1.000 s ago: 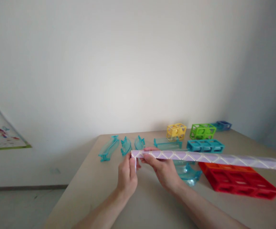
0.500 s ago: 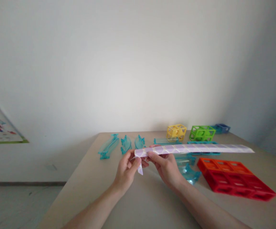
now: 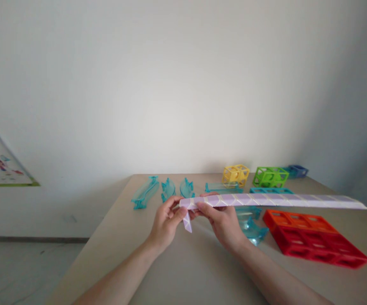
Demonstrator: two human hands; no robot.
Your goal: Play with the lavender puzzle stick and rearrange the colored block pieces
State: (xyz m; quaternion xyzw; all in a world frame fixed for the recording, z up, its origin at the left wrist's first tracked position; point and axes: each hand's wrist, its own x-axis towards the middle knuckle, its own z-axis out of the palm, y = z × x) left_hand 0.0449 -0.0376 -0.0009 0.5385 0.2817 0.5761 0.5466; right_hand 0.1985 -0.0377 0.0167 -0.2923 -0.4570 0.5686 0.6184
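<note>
A long lilac paper strip with pale crossing lines [image 3: 259, 200] is held up above the table, stretching far to the right. My left hand [image 3: 168, 218] pinches its left end between thumb and fingers. Just below that thumb a short piece of the strip [image 3: 187, 223] hangs down at an angle. My right hand [image 3: 219, 217] grips the strip slightly further along, thumb on the near face and fingers behind it. Part of the fingers of both hands is hidden behind the strip.
Translucent teal track-like pieces [image 3: 145, 192] lie along the back of the table [image 3: 113, 237]. At right is a red and orange block frame [image 3: 316, 239]. Yellow [image 3: 235, 175], green [image 3: 270, 176] and dark blue [image 3: 298, 171] open cubes stand near the wall. A poster [image 3: 2, 156] hangs at left.
The strip's free right end has moved further right and slightly lower. Both hands keep nearly the same place and grip.
</note>
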